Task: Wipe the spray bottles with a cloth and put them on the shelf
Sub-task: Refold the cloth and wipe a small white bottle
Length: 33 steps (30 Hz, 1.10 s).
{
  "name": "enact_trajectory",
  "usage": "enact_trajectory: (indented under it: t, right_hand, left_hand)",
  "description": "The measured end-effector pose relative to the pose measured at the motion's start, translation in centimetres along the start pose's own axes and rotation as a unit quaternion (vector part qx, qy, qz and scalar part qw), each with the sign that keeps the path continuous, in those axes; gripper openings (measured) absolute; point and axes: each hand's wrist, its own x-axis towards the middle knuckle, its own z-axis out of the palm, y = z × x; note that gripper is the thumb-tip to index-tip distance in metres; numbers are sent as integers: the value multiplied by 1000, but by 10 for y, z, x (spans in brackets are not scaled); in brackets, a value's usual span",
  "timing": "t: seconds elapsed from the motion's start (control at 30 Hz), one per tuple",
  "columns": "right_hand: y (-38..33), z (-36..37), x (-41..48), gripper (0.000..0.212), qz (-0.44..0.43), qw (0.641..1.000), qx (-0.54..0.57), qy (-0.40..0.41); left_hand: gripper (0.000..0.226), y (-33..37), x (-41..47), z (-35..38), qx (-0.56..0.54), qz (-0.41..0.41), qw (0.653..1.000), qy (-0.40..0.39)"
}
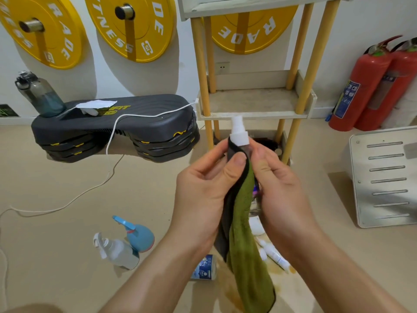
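The left hand [203, 190] pinches the green cloth [243, 222] round a small, probably light, slippery spray bottle [239, 134], its body gripped by the right hand [277, 188].

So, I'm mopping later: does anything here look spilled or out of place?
Yes: a brownish stain spreads over the floor beneath the small white bottle lying on its side. It looks like a spill.

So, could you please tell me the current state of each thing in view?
small spray bottle, upright, held in both hands, cloth against its body.
cloth, pinched against the bottle, tail hanging down.
left hand, pinches the cloth.
right hand, grips the bottle.
blue spray bottle, on the floor, untouched.
clear spray bottle, on the floor beside it.
white bottle, lying on its side.
shelf, upright, middle tier dusty.
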Motion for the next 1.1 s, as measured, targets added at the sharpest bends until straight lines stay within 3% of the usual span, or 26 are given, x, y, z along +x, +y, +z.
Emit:
enact_trajectory:
  t: [0.07, 0.17, 0.33, 0.5, 0.57, 0.63, 0.73, 0.83, 0.93, 1.1]
  right_hand:
    - [5, 1, 0, 24, -29, 994, -106, -7]
    - [7, 1, 0, 26, -36, 989, -129, -65]
    - [-6, -28, 16, 47, 37, 968, -159, -191]
    - [-9, -46, 26, 34, 91, 939, -233, -235]
    - [-9, -47, 27, 34, 75, 956, -182, -217]
    - [-11, -45, 25, 29, 79, 981, -62, -167]
    - [-4, -23, 12, 37, 140, 981, 41, -126]
    - [14, 0, 1, 36, 152, 982, -42, -105]
    - [21, 7, -3, 59, 68, 968, -199, -138]
    - [8, 11, -4, 79, 105, 960, -198, -168]
  left_hand:
    - [38, 0, 2, 0, -41, -45, 998, 0]
    - [35, 0, 2, -3, -21, -82, 996, -5]
    - [45, 10, 2, -12, 102, -60, 993, -25]
    - [20, 28, 9, -28, 133, -29, 988, -78]
    - [14, 27, 11, -30, 120, -6, 992, -37]
    - [15, 24, 13, -28, 99, 5, 995, 28]
    - [20, 24, 15, -20, 101, 0, 991, 89]
    - [29, 24, 17, -12, 111, 17, 989, 101]
    - [34, 26, 17, -10, 111, 44, 988, 94]
    - [27, 24, 19, -9, 253, 138, 955, 71]
